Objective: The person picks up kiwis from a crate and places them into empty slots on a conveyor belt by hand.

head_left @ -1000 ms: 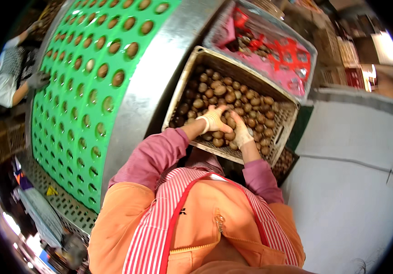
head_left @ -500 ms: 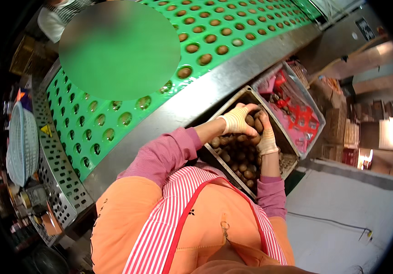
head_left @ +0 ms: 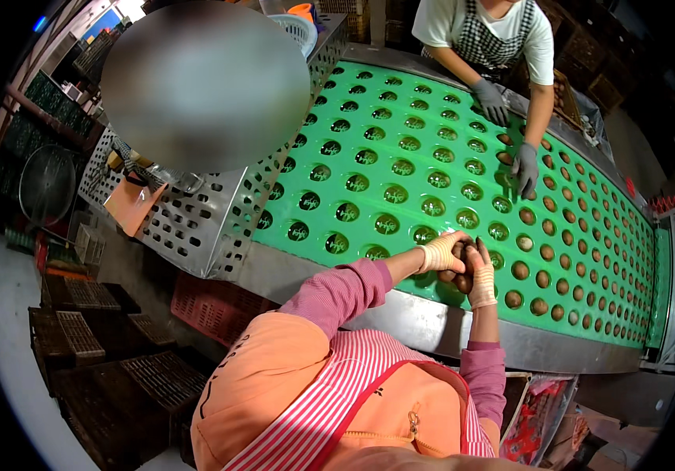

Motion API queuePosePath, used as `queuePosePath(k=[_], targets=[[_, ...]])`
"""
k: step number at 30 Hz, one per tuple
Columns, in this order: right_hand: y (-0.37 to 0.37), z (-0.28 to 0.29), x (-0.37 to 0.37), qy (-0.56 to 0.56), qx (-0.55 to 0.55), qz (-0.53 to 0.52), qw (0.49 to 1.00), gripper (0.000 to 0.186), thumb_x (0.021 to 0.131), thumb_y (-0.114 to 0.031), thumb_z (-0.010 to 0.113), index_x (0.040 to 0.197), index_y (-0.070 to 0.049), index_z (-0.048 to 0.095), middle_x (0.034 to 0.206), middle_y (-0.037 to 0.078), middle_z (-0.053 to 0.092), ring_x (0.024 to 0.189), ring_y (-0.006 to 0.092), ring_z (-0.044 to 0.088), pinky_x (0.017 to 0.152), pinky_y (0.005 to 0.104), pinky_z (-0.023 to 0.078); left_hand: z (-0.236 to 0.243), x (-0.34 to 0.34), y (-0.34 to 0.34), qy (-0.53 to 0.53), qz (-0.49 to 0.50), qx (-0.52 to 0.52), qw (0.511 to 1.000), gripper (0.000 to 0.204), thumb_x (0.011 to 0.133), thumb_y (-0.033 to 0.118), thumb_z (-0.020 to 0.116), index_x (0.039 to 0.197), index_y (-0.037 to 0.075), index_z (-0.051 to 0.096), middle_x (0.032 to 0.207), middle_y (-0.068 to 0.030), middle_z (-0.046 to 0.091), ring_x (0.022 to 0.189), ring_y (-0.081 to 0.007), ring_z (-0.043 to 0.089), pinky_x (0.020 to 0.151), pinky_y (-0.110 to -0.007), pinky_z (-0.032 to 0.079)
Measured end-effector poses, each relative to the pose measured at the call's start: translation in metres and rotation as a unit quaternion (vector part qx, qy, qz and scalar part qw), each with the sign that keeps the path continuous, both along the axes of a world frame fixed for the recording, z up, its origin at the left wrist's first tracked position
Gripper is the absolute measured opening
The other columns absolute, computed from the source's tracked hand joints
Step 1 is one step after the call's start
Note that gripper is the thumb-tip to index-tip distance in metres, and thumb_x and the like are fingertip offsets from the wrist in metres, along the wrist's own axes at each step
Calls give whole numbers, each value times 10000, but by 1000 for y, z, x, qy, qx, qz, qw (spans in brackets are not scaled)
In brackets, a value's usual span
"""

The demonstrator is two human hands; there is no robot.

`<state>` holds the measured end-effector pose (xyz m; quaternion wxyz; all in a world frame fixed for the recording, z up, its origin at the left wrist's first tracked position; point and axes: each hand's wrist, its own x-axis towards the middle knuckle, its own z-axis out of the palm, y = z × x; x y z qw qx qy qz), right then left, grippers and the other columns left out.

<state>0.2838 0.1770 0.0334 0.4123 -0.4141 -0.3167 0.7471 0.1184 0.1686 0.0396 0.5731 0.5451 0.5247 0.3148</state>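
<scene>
Both of my hands, in pale striped gloves with bare fingertips, are over the near edge of a green sheet [head_left: 400, 207] moulded with rows of round pockets. My left hand [head_left: 439, 253] is closed around one side of a small cluster of brown eggs [head_left: 460, 279]. From the other side, my right hand [head_left: 482, 276] grips the same cluster. My fingers partly hide the eggs. Pockets to the left of my hands hold no eggs; many to the right hold one brown egg each, such as the egg [head_left: 519, 270] beside my right hand.
Across the sheet, a person's grey-gloved hands [head_left: 526, 168] reach over the pockets. A metal rim [head_left: 408, 318] borders my side. A perforated metal plate [head_left: 196, 228] stands at the left, with a red crate [head_left: 215, 308] below. A bin with red plastic [head_left: 537, 416] stands at lower right.
My hands have lifted several eggs out of the crate and moved over the green sheet. My view has swung left, bringing the other person's gloved hands into sight.
</scene>
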Motion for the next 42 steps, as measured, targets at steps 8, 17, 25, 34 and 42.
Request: queuePosePath(k=[8,17,25,34,42], targets=[[66,-17,16,-124,-8,-165,978,372,853,-251,747,1109,-5,636,921,39,660,669,93,528,526,251,420,-9,-73,50,-31,-117,34,992,588,729,141,782,1254,32,540,1206,-106,566,1098,-206,565,930,-384,497],[130,-55,31,-373,258,-214,865,330,734,-236,826,880,7,657,1218,155,531,999,222,579,851,347,504,-19,-69,134,1,-198,117,973,491,739,137,776,1190,71,593,1200,-94,556,1036,-217,578,880,-373,517],[198,-36,-6,-627,458,-25,630,333,670,-275,836,823,-36,663,1084,123,614,829,238,611,790,356,525,-39,-55,210,213,-114,192,951,472,752,175,730,1204,84,629,1185,-168,605,1070,-351,595,948,-377,497],[150,-12,6,-639,411,-49,649,388,752,-313,822,958,-61,611,860,80,608,788,267,575,727,405,481,-52,-77,174,-309,266,-7,913,449,948,360,638,1231,13,597,1065,-85,635,873,-201,614,830,-355,515],[72,-16,29,-579,350,-182,713,315,913,-204,596,1195,-65,608,1163,175,619,1074,385,571,940,466,457,-41,-23,127,-243,22,14,970,580,791,26,627,1352,48,480,1159,-83,563,1039,-233,584,978,-391,494]])
